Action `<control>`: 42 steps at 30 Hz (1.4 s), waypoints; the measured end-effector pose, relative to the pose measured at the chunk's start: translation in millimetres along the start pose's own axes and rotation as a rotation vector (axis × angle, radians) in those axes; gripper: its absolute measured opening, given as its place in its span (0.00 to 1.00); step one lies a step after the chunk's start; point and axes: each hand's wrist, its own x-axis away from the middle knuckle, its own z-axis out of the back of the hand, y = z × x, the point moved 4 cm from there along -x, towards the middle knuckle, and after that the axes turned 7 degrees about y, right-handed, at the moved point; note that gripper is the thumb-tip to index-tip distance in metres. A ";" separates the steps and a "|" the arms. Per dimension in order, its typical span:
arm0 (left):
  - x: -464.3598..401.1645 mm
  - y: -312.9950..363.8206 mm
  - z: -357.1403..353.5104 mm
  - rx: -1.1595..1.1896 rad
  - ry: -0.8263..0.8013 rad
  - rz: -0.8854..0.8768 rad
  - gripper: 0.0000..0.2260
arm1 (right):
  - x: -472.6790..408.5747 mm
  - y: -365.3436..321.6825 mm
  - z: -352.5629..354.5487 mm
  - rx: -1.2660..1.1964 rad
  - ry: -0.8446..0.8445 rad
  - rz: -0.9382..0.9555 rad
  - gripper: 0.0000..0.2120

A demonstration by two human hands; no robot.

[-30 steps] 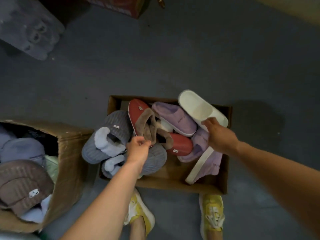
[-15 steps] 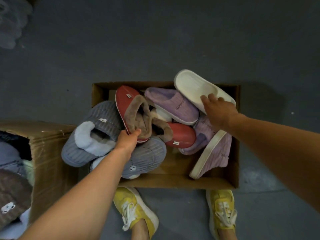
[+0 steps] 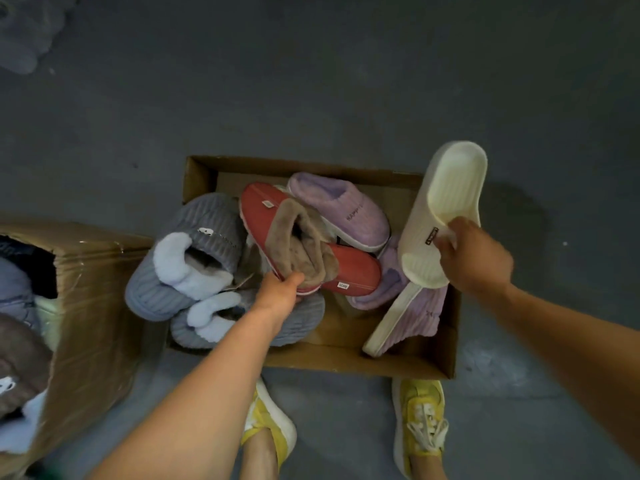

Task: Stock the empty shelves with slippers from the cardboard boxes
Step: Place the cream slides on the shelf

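right hand (image 3: 474,258) gripping cream slipper (image 3: 440,216), raised above right end of open cardboard box (image 3: 346,362); left hand (image 3: 280,292) pinching red slipper (image 3: 277,230) inside box, beside grey slippers (image 3: 194,258).

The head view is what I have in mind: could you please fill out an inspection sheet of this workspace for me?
Surface: dark grey floor, bare around the boxes.
Job's things: open cardboard box holds red fur-lined slippers, lilac slippers and grey corduroy slippers that spill over its left wall; second taped box on the left, also full.
Clutter: grey fabric heap at top left.
Hands: left hand grips a red slipper's fur collar; right hand holds a cream slipper lifted above the box.
Cables: nothing seen.
Surroundings: the person's yellow sneakers; no shelves in view.
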 end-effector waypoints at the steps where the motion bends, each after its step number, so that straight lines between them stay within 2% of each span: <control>1: 0.9 -3.6 -6.4 0.004 -0.015 -0.016 0.19 | 7.8 -0.9 -0.3 -0.031 -0.008 -0.013 0.11; 2: 4.9 -4.8 -11.7 0.012 -0.034 -0.030 0.23 | 16.0 -3.4 -0.5 -0.064 -0.011 -0.023 0.11; 3: 6.4 -7.2 -15.3 0.033 -0.053 -0.030 0.23 | 23.2 -6.2 -1.1 -0.095 -0.011 -0.034 0.11; 5: 24.1 -1.6 -18.4 0.092 -0.095 -0.033 0.16 | 35.6 -11.5 -2.6 -0.156 0.011 -0.047 0.10; 8: 38.5 -5.0 -24.6 0.051 -0.151 -0.057 0.10 | 47.8 -16.3 -4.0 -0.212 0.050 -0.069 0.09; 12: 57.1 -7.3 -34.9 0.023 -0.268 -0.093 0.13 | 51.1 -22.4 2.9 -0.200 0.074 -0.092 0.09; 15: 70.2 -1.5 -38.9 -0.022 -0.302 -0.076 0.14 | 45.7 -27.2 13.8 -0.143 0.031 -0.065 0.12; 19: 77.4 11.0 -36.0 -0.074 -0.293 -0.046 0.13 | 39.9 -34.0 30.7 -0.081 0.014 0.006 0.14; 23: 87.7 15.4 -20.6 -0.020 -0.292 -0.026 0.10 | 40.6 -38.1 44.6 -0.071 0.037 -0.013 0.14; 29: 88.6 -2.4 12.6 0.135 -0.095 -0.013 0.08 | 45.3 -20.5 59.1 -0.016 0.007 -0.087 0.13; 36: 84.9 6.2 26.1 0.110 -0.043 0.013 0.12 | 58.9 6.1 68.2 0.020 0.003 -0.085 0.11; 42: 101.3 25.9 4.2 0.136 -0.135 -0.088 0.30 | 81.9 -5.1 58.7 -0.076 -0.136 0.005 0.11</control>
